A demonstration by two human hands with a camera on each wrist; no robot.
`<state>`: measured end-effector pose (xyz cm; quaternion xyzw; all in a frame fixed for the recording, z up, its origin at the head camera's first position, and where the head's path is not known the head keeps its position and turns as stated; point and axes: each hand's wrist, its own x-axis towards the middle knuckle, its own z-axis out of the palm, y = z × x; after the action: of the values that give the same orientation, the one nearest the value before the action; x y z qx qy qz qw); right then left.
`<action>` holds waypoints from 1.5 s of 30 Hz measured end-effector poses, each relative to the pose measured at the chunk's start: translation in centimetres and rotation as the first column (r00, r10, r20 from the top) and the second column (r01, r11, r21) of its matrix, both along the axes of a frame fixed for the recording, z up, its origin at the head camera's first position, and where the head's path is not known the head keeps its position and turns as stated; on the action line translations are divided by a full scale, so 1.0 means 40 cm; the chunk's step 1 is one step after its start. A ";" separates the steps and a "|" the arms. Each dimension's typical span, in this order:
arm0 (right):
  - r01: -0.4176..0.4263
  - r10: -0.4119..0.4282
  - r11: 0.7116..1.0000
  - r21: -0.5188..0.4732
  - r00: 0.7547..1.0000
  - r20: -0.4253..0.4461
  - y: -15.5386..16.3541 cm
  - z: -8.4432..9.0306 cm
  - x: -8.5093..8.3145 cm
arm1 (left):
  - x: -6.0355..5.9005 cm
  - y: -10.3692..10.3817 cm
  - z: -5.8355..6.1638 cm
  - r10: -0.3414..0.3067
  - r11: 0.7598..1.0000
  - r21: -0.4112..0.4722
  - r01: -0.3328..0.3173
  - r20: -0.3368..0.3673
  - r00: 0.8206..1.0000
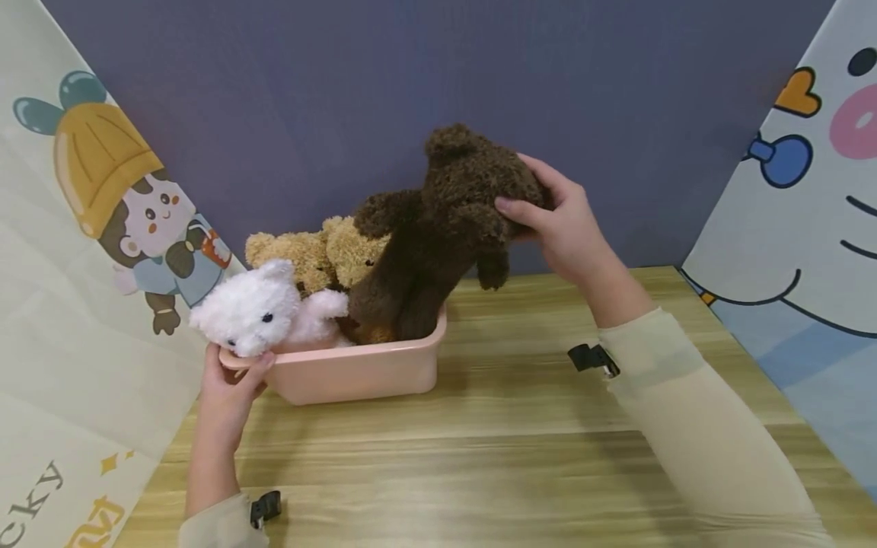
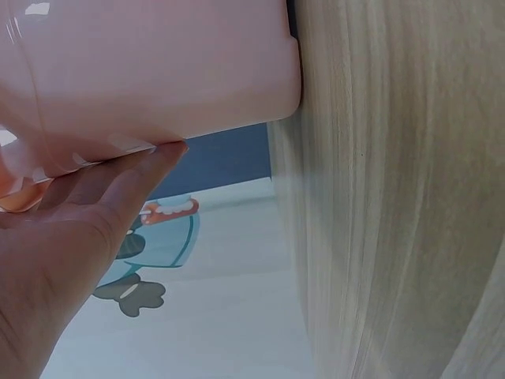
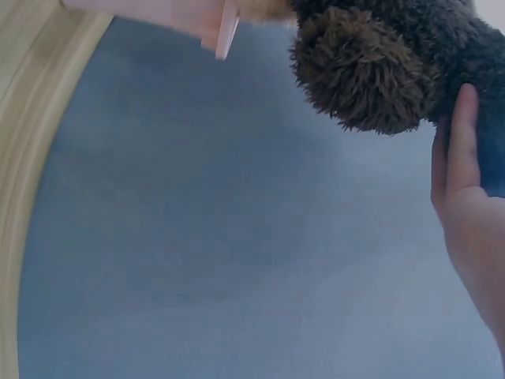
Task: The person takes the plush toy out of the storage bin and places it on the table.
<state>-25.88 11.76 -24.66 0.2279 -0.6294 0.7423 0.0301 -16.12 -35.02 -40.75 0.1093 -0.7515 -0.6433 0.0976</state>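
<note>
A dark brown teddy bear [image 1: 473, 183] leans up out of a pink plastic bin [image 1: 356, 374], its lower end inside the right part of the bin. My right hand [image 1: 565, 221] holds the bear by its head, thumb in front and fingers behind. At the bin's left end, my left hand [image 1: 233, 388] grips the rim, with the thumb by the front corner and the fingers along the end wall [image 2: 118, 185]. A white plush bear [image 1: 253, 308] lies in the bin above that hand, its head over the rim. Two tan plush bears [image 1: 294, 255] sit behind it.
The bin stands on a wood-grain table [image 1: 479, 457], close to a dark blue-grey back wall [image 1: 308, 99]. Printed cartoon panels rise at the left [image 1: 144, 198] and right [image 1: 795, 228]. Each sleeve carries a small black clip [image 1: 594, 359] at the wrist.
</note>
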 end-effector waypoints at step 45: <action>0.087 -0.102 0.583 0.808 0.994 -0.033 0.145 -0.171 -0.141 | 0.002 -0.007 -0.008 0.022 1.000 0.000 -0.022 -0.007 1.000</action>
<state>-31.53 17.57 -31.50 0.1770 -0.9090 0.3750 -0.0425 -16.06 -35.28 -41.07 0.1155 -0.7501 -0.6423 0.1073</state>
